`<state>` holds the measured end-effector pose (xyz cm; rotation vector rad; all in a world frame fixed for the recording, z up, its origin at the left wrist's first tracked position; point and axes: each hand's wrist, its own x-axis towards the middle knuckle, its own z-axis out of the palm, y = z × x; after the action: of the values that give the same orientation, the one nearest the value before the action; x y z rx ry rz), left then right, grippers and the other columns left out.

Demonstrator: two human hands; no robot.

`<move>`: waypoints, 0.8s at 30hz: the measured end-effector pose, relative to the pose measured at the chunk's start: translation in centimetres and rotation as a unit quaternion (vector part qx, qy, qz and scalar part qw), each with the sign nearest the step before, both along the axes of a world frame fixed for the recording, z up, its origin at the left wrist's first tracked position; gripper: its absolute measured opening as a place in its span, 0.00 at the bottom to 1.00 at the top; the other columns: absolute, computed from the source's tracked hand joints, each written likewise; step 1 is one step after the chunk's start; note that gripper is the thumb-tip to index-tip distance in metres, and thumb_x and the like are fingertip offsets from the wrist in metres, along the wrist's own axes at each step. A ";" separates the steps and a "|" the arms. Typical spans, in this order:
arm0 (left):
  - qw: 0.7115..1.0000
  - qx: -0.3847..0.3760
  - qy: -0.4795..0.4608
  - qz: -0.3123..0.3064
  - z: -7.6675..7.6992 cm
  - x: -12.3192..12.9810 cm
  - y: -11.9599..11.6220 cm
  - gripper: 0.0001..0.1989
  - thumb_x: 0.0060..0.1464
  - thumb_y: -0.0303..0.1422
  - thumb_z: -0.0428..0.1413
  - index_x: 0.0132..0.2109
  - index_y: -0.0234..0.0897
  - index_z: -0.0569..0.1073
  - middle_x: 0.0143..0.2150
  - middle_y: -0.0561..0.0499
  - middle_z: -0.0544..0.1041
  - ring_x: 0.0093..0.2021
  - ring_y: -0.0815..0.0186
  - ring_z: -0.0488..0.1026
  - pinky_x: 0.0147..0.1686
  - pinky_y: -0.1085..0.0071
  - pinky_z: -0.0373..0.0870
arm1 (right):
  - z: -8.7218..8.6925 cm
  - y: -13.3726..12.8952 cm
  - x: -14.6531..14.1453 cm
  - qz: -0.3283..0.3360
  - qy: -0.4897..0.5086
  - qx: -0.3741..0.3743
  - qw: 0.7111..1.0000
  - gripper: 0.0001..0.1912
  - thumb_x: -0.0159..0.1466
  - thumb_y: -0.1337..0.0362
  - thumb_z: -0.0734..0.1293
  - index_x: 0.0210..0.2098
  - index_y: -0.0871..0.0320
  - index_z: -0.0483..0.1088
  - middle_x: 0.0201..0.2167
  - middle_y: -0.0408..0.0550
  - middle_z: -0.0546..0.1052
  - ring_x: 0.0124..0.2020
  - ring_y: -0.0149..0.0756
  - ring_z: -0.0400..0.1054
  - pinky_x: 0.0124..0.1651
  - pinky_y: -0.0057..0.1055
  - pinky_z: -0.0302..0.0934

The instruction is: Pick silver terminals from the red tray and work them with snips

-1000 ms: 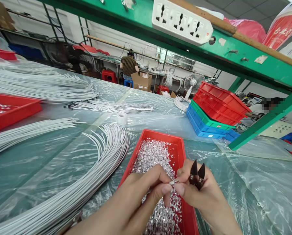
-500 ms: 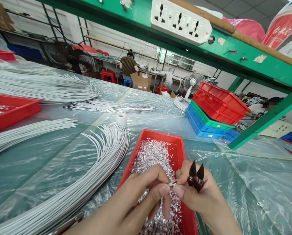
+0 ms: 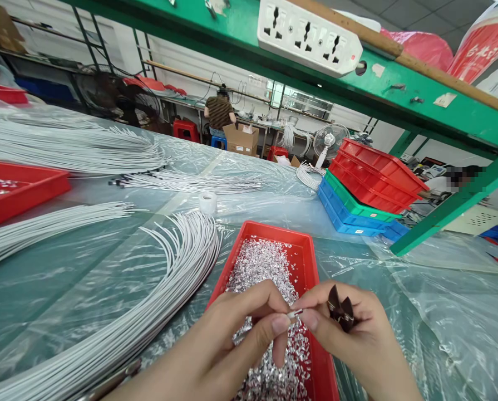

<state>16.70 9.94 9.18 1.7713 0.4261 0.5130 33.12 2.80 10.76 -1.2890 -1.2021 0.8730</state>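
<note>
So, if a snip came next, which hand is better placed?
Probably the right hand: it holds dark cutters, blades apart, while the left hand pinches a small white piece over the red tray. The right fingers, at the piece's tip, might need to regrip.

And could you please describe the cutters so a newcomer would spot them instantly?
Find the red tray heaped with silvery scraps, then the right hand over its right edge. The cutters poke out of that hand: dark, pointed blades, unlike the small pale piece pinched nearby.
</note>
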 end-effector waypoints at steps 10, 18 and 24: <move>0.994 -0.105 -0.036 0.000 -0.4 0.9 -0.1 0.16 0.65 0.42 0.46 0.33 0.37 0.67 0.27 0.55 0.69 0.27 0.71 0.63 0.26 0.75 0.59 | -0.1 0.3 0.3 0.002 -0.038 -0.011 0.999 0.03 0.55 0.66 0.71 0.25 0.55 0.74 0.14 0.34 0.54 0.17 0.27 0.44 0.20 0.27 0.43; 0.970 -0.206 -0.116 -0.063 -1.0 1.4 0.1 0.15 0.66 0.41 0.47 0.34 0.37 0.66 0.22 0.58 0.65 0.22 0.73 0.59 0.25 0.77 0.57 | -0.2 0.3 0.4 0.000 -0.030 -0.022 0.999 0.03 0.55 0.65 0.71 0.26 0.55 0.74 0.15 0.35 0.56 0.17 0.27 0.44 0.19 0.27 0.44; 0.967 -0.212 -0.121 -0.072 -1.3 1.7 0.6 0.16 0.66 0.42 0.46 0.34 0.37 0.67 0.21 0.58 0.64 0.20 0.73 0.55 0.25 0.76 0.58 | 0.1 0.1 0.1 -0.006 -0.018 -0.031 0.999 0.03 0.54 0.66 0.70 0.24 0.56 0.72 0.15 0.35 0.55 0.17 0.27 0.44 0.20 0.27 0.43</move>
<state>18.40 10.52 7.88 1.2971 0.2123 0.4854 33.20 2.91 10.90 -1.3660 -1.2031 0.8875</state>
